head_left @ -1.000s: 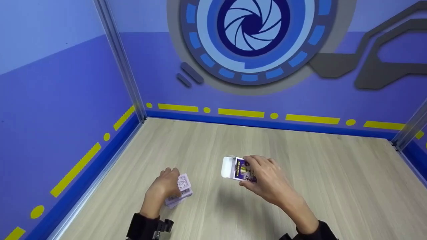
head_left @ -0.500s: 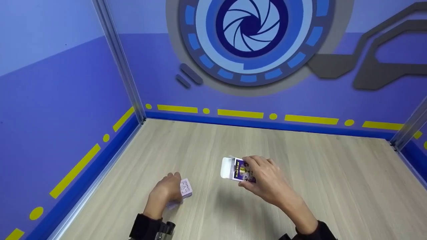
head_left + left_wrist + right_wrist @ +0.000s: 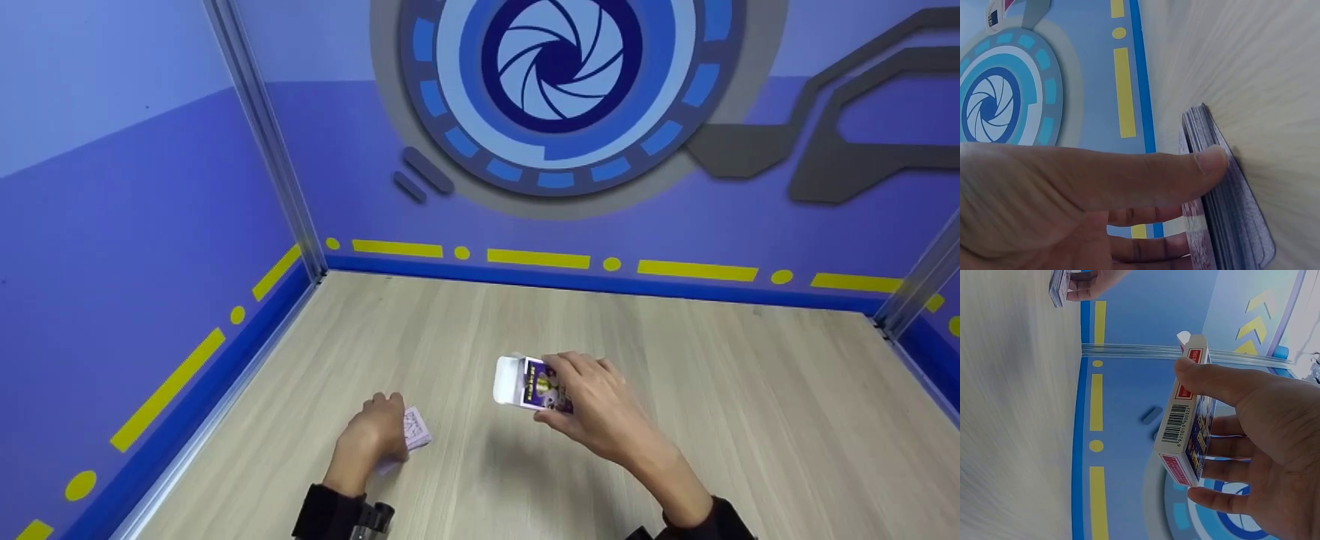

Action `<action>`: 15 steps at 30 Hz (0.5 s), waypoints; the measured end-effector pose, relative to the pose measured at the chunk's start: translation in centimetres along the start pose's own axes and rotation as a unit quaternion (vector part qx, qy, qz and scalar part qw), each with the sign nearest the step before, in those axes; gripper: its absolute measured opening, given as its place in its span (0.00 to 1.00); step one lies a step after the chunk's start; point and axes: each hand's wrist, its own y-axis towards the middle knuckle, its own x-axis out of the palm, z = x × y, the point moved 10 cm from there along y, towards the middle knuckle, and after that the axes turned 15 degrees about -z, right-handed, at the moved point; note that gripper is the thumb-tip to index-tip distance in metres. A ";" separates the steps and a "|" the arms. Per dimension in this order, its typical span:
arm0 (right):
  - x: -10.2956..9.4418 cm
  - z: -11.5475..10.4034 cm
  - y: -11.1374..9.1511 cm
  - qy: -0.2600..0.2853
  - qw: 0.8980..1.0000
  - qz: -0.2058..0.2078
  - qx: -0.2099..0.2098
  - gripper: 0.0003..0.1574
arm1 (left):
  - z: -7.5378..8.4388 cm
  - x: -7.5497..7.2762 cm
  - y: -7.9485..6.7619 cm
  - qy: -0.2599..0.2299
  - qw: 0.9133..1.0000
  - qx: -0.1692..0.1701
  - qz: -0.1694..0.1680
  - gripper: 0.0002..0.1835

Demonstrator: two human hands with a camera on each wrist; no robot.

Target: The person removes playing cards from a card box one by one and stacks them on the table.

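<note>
A deck of playing cards [image 3: 417,428] with pale purple patterned backs is at the table's left front. My left hand [image 3: 373,429] grips it by the sides. In the left wrist view the thumb presses along the edges of the cards [image 3: 1235,216], some of which fan out at the lower end. To the right, my right hand [image 3: 604,405] holds a purple and white card box [image 3: 541,385] above the table, its white flap folded out towards the left. The right wrist view shows the barcode side of the box [image 3: 1176,422], pinched between thumb and fingers. The box's inside is hidden.
The pale wooden table [image 3: 735,420] meets a blue printed wall [image 3: 465,225] at the back and another blue wall [image 3: 150,247] on the left. A metal corner post [image 3: 274,142] stands where they join.
My left hand has come down slightly over the cards; two offset parts of the deck now look closer together, with less showing. The right hand and box have barely moved.
</note>
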 end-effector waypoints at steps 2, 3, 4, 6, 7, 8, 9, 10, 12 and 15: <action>0.0 0.0 0.0 0.002 1.000 0.000 0.000 0.46 | 0.0 0.0 0.1 0.001 1.000 0.000 0.000 0.34; 0.0 0.0 0.0 0.003 1.000 0.000 0.000 0.45 | 0.0 0.1 0.1 0.002 1.000 0.000 -0.001 0.34; 0.0 0.0 0.1 0.004 1.000 -0.001 0.001 0.45 | 0.0 0.1 0.1 0.004 1.000 0.001 -0.001 0.34; 0.1 0.1 0.1 0.007 1.000 -0.005 0.004 0.45 | 0.0 0.1 0.1 0.003 1.000 0.001 -0.003 0.35; 0.1 0.1 0.1 0.008 1.000 -0.006 0.006 0.45 | 0.0 0.1 0.1 0.003 1.000 0.002 -0.002 0.35; 0.1 0.1 0.1 0.008 1.000 -0.008 0.008 0.45 | 0.0 0.1 0.1 0.002 1.000 0.004 0.000 0.35; 0.1 0.1 0.1 0.009 1.000 -0.009 0.009 0.45 | 0.0 0.0 0.0 0.000 1.000 0.004 0.000 0.35; 0.1 0.2 0.1 0.009 1.000 -0.010 0.010 0.46 | 0.0 0.0 0.0 -0.002 1.000 0.004 0.001 0.35; 0.1 0.2 0.1 0.011 1.000 -0.011 0.011 0.46 | -0.1 -0.1 -0.1 -0.004 1.000 0.003 0.003 0.36; 0.1 0.2 0.1 0.012 1.000 -0.011 0.011 0.46 | -0.1 -0.2 -0.2 -0.009 1.000 0.001 0.003 0.38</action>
